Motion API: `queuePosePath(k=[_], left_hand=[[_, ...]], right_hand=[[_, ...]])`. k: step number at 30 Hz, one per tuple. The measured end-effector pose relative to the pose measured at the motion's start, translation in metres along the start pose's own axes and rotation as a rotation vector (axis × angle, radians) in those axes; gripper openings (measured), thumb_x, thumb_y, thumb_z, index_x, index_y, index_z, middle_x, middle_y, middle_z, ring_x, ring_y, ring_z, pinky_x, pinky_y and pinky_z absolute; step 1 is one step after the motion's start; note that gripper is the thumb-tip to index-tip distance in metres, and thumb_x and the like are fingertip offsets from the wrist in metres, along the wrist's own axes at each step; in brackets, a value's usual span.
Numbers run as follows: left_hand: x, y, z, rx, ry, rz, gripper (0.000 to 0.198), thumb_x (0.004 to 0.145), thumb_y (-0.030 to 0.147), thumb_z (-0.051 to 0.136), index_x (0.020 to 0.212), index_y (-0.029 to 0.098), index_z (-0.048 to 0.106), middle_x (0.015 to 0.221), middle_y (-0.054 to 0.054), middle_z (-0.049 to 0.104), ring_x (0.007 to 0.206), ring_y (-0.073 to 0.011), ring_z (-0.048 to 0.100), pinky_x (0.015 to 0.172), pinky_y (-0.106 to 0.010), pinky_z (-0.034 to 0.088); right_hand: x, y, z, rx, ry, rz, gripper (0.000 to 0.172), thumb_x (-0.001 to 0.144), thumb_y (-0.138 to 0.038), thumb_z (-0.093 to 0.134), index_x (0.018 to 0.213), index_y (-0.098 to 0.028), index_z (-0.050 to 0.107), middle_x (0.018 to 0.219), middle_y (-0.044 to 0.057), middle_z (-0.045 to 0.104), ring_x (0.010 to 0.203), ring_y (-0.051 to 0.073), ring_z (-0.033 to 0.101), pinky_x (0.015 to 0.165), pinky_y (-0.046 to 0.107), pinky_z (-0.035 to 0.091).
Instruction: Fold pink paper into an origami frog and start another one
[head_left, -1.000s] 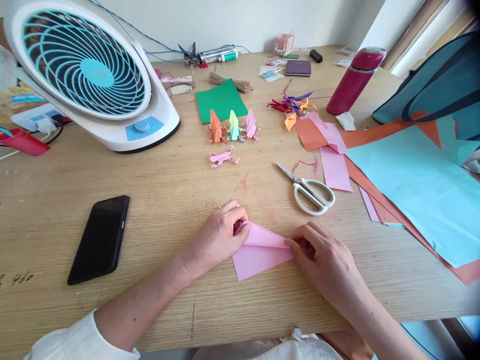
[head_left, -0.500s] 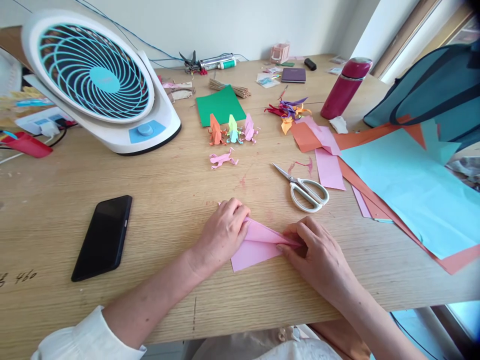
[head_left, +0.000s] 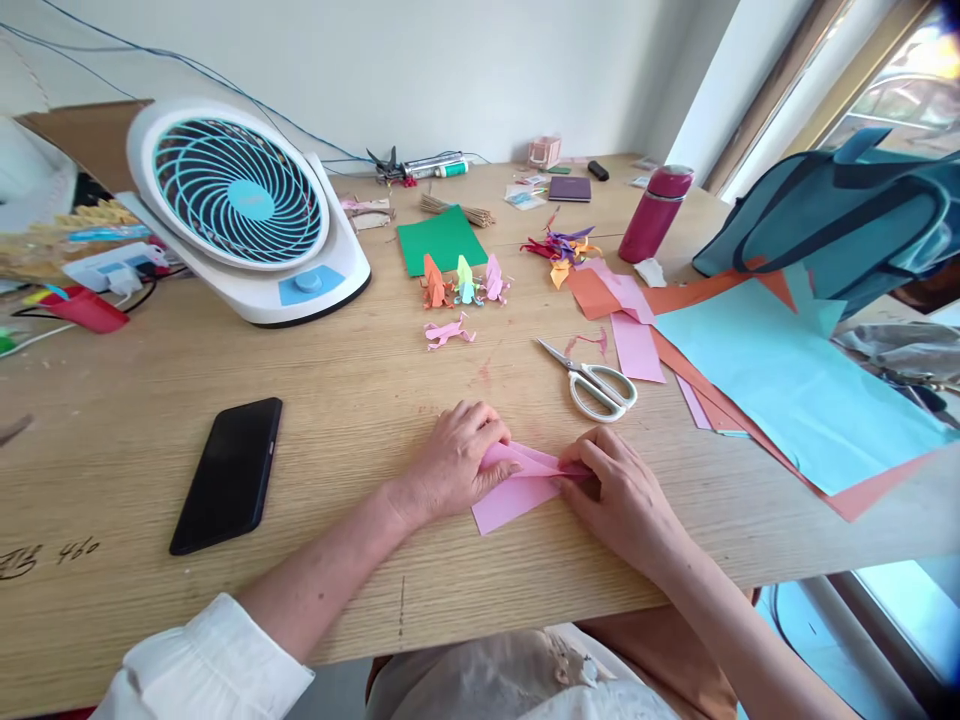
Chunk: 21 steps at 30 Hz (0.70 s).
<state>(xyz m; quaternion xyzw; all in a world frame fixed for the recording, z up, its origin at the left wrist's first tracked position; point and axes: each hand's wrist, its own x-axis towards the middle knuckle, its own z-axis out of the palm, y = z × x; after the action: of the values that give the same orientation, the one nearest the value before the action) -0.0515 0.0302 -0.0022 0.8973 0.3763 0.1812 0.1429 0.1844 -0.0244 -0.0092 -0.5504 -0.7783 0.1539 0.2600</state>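
Observation:
A pink paper [head_left: 510,502] with a folded upper layer lies near the table's front edge, between my two hands. My left hand [head_left: 459,462] grips its upper left part, the thumb lying on the folded layer. At the paper's right end, my right hand [head_left: 619,490] pinches the narrow fold between thumb and fingers, which hide its tip. White-handled scissors [head_left: 602,391] rest beyond my right hand. Several folded paper figures in orange [head_left: 433,283], green [head_left: 465,280] and pink [head_left: 493,279] stand farther back, with another pink figure [head_left: 448,331] in front of them.
A black phone [head_left: 227,475] and a white fan [head_left: 247,210] are on the left. Green paper [head_left: 442,241] lies behind the figures. On the right are large blue paper [head_left: 802,375], a red bottle [head_left: 656,214] and a teal bag [head_left: 840,215].
The camera view has shifted, showing more of the wall and window. My left thumb has come down over the folded layer; my right hand keeps its pinch on the right end.

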Motion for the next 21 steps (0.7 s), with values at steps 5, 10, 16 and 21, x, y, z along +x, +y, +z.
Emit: queuePosePath(k=[5, 10, 16, 21], left_hand=[[0.0, 0.006, -0.014, -0.054, -0.1, 0.022, 0.015, 0.086, 0.034, 0.066, 0.085, 0.019, 0.066, 0.108, -0.007, 0.061, 0.102, -0.0237, 0.053, 0.091, -0.039, 0.045], [-0.001, 0.015, -0.025, -0.095, -0.167, 0.084, 0.009, 0.079, 0.022, 0.072, 0.088, 0.022, 0.069, 0.117, -0.003, 0.064, 0.109, -0.0224, 0.056, 0.097, -0.037, 0.044], [0.013, 0.035, -0.037, -0.102, -0.283, 0.105, 0.013, 0.079, 0.031, 0.073, 0.078, 0.021, 0.066, 0.091, -0.001, 0.069, 0.087, -0.0193, 0.063, 0.08, -0.031, 0.048], [0.024, 0.045, -0.043, -0.212, -0.321, 0.081, 0.005, 0.083, 0.024, 0.066, 0.083, 0.02, 0.063, 0.08, 0.002, 0.064, 0.071, -0.0137, 0.06, 0.062, -0.024, 0.042]], right_hand=[[-0.002, -0.001, -0.001, 0.067, 0.009, -0.039, 0.006, 0.085, -0.016, 0.063, 0.083, -0.02, 0.058, 0.093, 0.004, 0.057, 0.088, 0.02, 0.056, 0.078, 0.034, 0.046], [-0.009, -0.005, -0.007, 0.226, 0.011, -0.074, 0.005, 0.091, -0.018, 0.056, 0.088, -0.021, 0.059, 0.115, 0.007, 0.058, 0.086, 0.015, 0.061, 0.074, 0.03, 0.05], [-0.011, -0.007, -0.012, 0.295, 0.036, -0.239, 0.007, 0.095, -0.02, 0.052, 0.095, -0.022, 0.058, 0.113, 0.009, 0.059, 0.084, 0.015, 0.063, 0.077, 0.032, 0.054], [-0.001, -0.006, -0.016, 0.336, 0.069, -0.305, 0.004, 0.094, -0.019, 0.056, 0.092, -0.022, 0.059, 0.111, 0.008, 0.058, 0.088, 0.016, 0.064, 0.08, 0.033, 0.053]])
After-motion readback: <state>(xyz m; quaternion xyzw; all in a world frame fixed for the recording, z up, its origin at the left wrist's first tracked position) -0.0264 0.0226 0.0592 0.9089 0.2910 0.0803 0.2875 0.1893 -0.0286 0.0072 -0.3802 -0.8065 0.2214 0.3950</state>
